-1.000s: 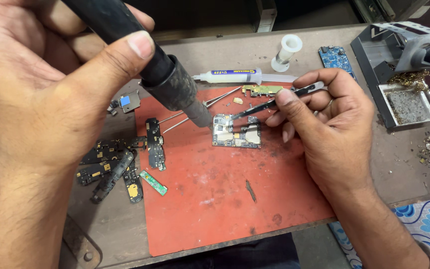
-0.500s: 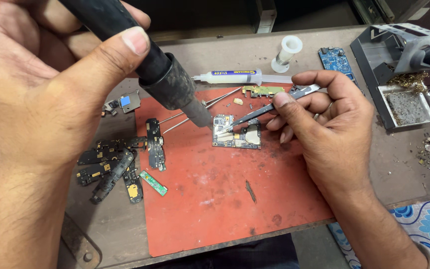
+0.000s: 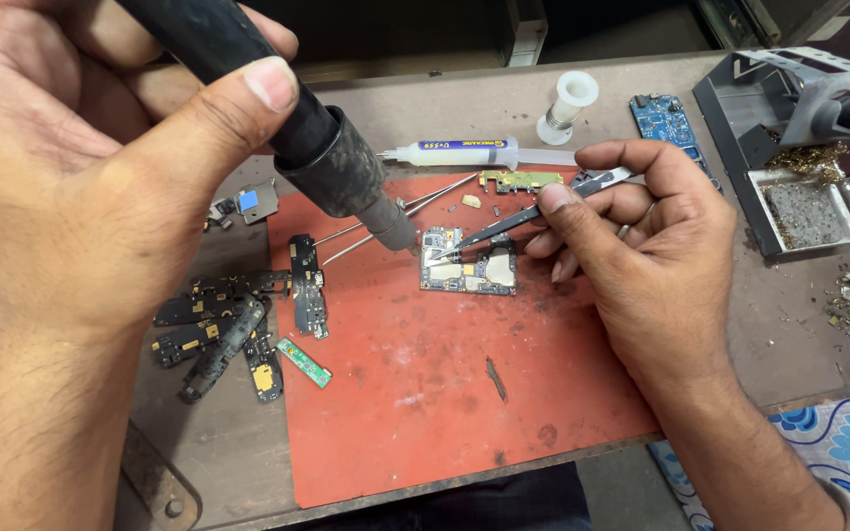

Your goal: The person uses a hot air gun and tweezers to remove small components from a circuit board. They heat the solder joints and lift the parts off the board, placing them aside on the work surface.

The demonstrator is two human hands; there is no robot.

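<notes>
— Held in the left hand (image 3: 81, 187)? 
— Black hot-air wand (image 3: 277, 108), gripped thumb over barrel, slanted down to the right, metal nozzle poised just above the left edge of the small circuit board (image 3: 469, 263).

— And in the right hand (image 3: 641, 246)? 
— Dark tweezers (image 3: 514, 224), pinched between thumb and fingers, tips lowered onto the board's upper left part.

— The board itself? 
— Lying flat near the top of the red mat (image 3: 425, 393), silver shields and bare chips showing, between nozzle and tweezer tips.

Red-orange mat (image 3: 425, 413), black hot-air tool (image 3: 277, 108), blue board (image 3: 663, 118), white spool (image 3: 569, 104).
</notes>
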